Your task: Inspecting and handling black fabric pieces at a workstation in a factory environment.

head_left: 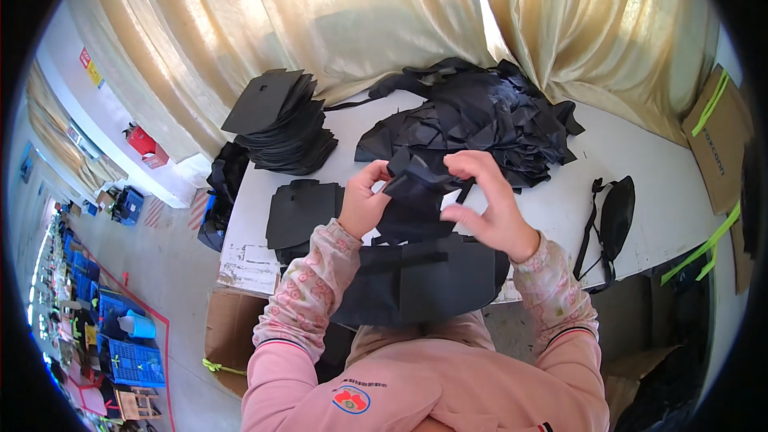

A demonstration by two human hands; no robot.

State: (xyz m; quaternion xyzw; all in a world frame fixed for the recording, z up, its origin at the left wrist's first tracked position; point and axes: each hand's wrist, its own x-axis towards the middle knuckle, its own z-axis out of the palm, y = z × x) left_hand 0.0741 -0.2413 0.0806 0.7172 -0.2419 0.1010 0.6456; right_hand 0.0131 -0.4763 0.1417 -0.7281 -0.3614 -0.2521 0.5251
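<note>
A piece of thin black fabric point(418, 182) is raised over the near part of the table, with its folds standing up. My left hand point(370, 202) is closed on its left edge, thumb and fingers pinched together. At the fabric's right side is my right hand point(494, 210), its thumb and fingers spread wide apart and the fingertips near the upper edge. Whether those fingertips touch the cloth is hard to see. Below both hands a wide black panel piece point(448, 276) with a rounded lower edge hangs over the table's front edge towards my lap.
On the white table point(656, 164) a tall stack of black panels point(280, 124) stands back left, a lower stack point(304, 214) before it. A heap of black fabric pieces point(480, 124) lies behind my hands. A black strapped pouch point(616, 224) sits right; cardboard point(720, 140) leans beyond.
</note>
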